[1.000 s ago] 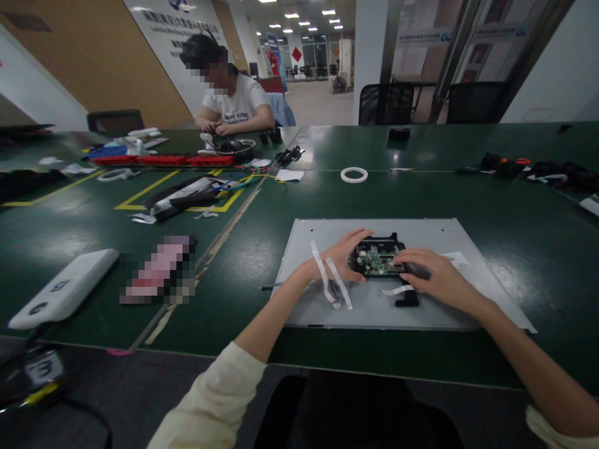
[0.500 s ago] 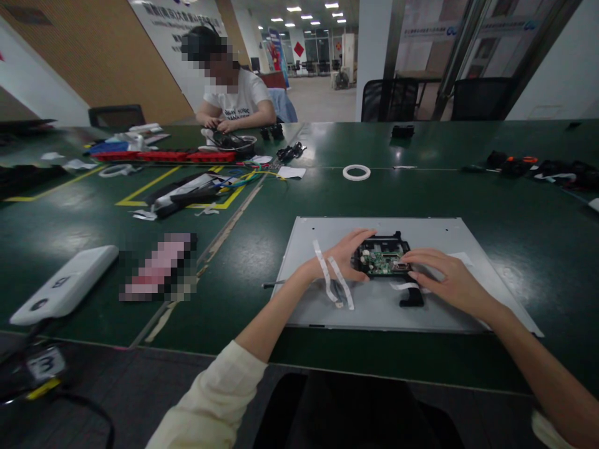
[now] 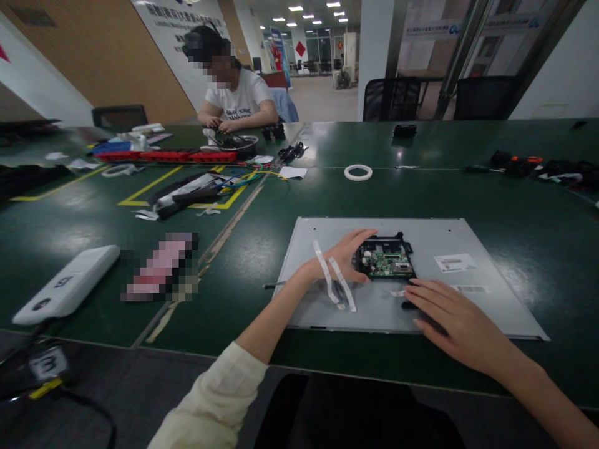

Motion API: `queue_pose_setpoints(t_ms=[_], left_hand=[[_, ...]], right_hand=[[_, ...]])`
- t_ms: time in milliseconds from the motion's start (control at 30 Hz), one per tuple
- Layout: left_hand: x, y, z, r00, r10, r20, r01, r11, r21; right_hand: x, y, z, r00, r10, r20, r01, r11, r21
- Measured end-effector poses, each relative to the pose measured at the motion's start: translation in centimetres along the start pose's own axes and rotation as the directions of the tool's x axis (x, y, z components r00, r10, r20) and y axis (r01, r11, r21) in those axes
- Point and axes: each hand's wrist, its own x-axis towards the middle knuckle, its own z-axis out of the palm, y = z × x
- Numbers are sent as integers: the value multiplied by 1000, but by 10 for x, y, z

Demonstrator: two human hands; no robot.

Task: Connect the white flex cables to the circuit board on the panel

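Note:
A grey flat panel [image 3: 435, 234] lies on the table before me. On it sits a black frame [image 3: 406, 244] holding a green circuit board [image 3: 384, 264]. My left hand [image 3: 340, 260] grips the frame's left side, thumb at the lower edge and fingers at the upper. Just below the frame's right corner, my right hand [image 3: 461, 324] lies with fingers stretched out over a black plastic piece [image 3: 409, 305], most of which it hides. White tape strips [image 3: 344, 285] stick to the panel below my left wrist.
A white tape roll [image 3: 358, 173] lies beyond the panel. Left are a white power bank [image 3: 68, 284] and a blurred pink item [image 3: 161, 267]. Black parts with wires [image 3: 191, 194] lie farther off. Across the table sits a person [image 3: 236, 96]; black items [image 3: 524, 163] are at right.
My right hand has left the circuit board's right side and moved down and right, over the black plastic piece, uncovering labels on the panel. My left hand stays put.

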Motion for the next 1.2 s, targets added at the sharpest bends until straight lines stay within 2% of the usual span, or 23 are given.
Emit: queue_pose_setpoints(t_ms=[100,233,333,467,600,667,733,833,967,1033,1133,1200], left_hand=[[0,0,0,1000,2,2,-2,1000,-12],[-1,0,0,1000,-9,5,9,1000,-6],[-1,0,0,1000,-24,4,24,1000,-1],[-1,-2,2,1000,-9,-21,8,1000,-24],[0,-3,5,998,-21,-54,20,999,-27],[0,-4,5,999,-33,-32,33,999,-9],[0,-4,5,999,-33,0,33,999,7],[-1,-3,3,1000,-28,2,28,1000,13],[-2,-2,1,1000,-24,5,24,1000,15],[-2,-1,1,1000,-26,11,26,1000,14],[-2,-1,1,999,-45,19,45,999,4],[-2,-2,1,999,-48,14,48,999,-11]], right_hand=[[6,-20,2,1000,18,-4,-19,999,-51],[16,-54,11,989,142,-37,-144,988,-59],[25,-73,22,964,239,-117,-243,970,-20],[35,-86,35,927,307,-216,-311,950,16],[41,-92,37,923,327,-202,-330,944,18],[42,-92,32,931,325,-163,-327,945,17],[39,-88,22,957,263,-121,-261,965,31],[25,-69,6,973,190,-131,-182,981,73],[-2,-34,-4,909,367,-197,-360,930,71],[-14,-21,-2,904,399,-155,-400,916,30],[-25,-16,3,943,331,-35,-332,942,-38],[-30,-19,6,950,311,36,-308,949,-74]])
